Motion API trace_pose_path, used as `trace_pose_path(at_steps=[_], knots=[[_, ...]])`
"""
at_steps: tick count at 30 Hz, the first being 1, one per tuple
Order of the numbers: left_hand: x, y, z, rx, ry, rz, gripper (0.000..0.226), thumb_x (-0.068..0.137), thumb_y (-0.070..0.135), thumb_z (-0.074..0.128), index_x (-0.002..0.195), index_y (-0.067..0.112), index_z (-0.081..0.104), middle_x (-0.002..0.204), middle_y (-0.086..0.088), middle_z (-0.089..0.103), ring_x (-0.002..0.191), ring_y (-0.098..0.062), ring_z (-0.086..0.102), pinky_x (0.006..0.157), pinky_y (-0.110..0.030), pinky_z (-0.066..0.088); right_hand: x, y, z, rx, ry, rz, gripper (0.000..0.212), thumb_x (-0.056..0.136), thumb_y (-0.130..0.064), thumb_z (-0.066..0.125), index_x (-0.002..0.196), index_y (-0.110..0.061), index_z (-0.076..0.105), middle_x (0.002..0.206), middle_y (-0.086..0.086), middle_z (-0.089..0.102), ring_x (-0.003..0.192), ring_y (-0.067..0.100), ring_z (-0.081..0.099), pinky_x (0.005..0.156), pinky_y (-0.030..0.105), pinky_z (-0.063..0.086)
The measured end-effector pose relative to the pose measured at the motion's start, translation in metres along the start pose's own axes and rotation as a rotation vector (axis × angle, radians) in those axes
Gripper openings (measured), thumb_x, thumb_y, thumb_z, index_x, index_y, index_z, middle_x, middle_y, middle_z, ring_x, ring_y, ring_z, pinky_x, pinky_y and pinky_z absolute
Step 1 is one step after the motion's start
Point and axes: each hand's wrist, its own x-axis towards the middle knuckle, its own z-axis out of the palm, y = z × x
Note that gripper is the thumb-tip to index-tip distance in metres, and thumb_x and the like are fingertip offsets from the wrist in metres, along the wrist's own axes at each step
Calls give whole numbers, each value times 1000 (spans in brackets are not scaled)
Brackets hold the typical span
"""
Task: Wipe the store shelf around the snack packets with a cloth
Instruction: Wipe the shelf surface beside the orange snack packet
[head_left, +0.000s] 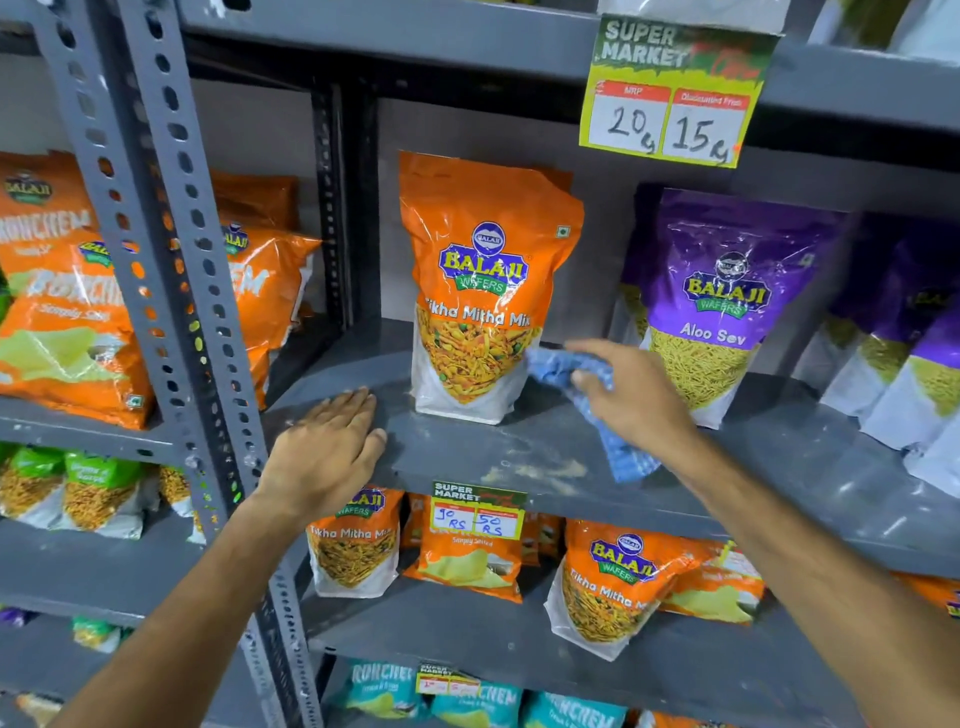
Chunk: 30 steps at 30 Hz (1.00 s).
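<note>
Read "Balaji Wafers Tikha Mitha Mix" on the orange packet (480, 291); right of it, "Balaji Wafers Aloo Sev" on the purple packet (719, 306); above, "Super Market", "20", "15" on the price tag (672, 93)

R hand (631, 395) w/ blue cloth (618, 447) on shelf (519, 457); L hand (327, 447) flat on edge.

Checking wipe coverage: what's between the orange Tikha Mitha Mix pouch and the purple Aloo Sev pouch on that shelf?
Head view: the right hand holding the blue cloth fills that gap, over the grey shelf. Nothing else stands between the orange pouch and purple pouch.
</note>
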Motion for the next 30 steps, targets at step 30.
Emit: trace_pose_path(at_steps=[30], knots=[[2,1,0,3,-17,-14,86,92,58,8,158,10,36,168,-7,31,156,-19,25,130,-34,14,23,42,59,-51,-314,68,42,99,-19,46,135,-36,58,145,1,58,126,28,58,94,36,44]])
